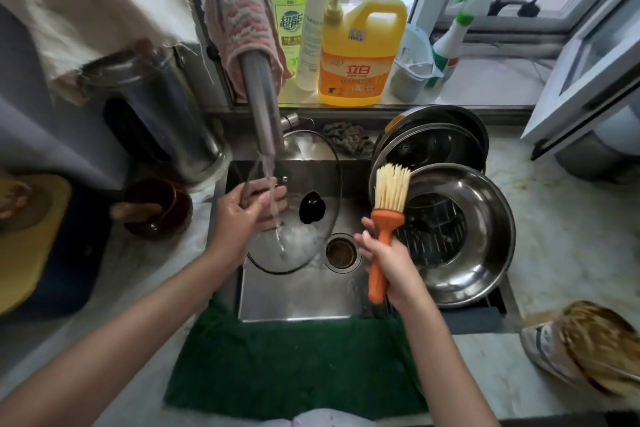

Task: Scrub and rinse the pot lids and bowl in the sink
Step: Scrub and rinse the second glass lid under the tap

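Observation:
A glass pot lid [311, 184] with a black knob stands tilted over the sink [298, 295]. My left hand [242, 211] grips its left rim, fingers showing through the glass. Water runs from the faucet [261, 104] onto the lid and that hand. My right hand [388, 260] holds an orange-handled brush [384, 215] upright, pale bristles up, to the right of the lid and apart from it. A steel bowl [485, 253] sits on a rack over the sink's right side. Behind it lie a metal lid and pan [433, 139].
Detergent bottles [360, 55] stand on the window sill. A striped cloth drapes the faucet. A steel kettle [152, 107] and a brown jar [156, 208] are on the left counter. A green mat [287, 364] lies along the sink's front edge. The drain [341, 251] is uncovered.

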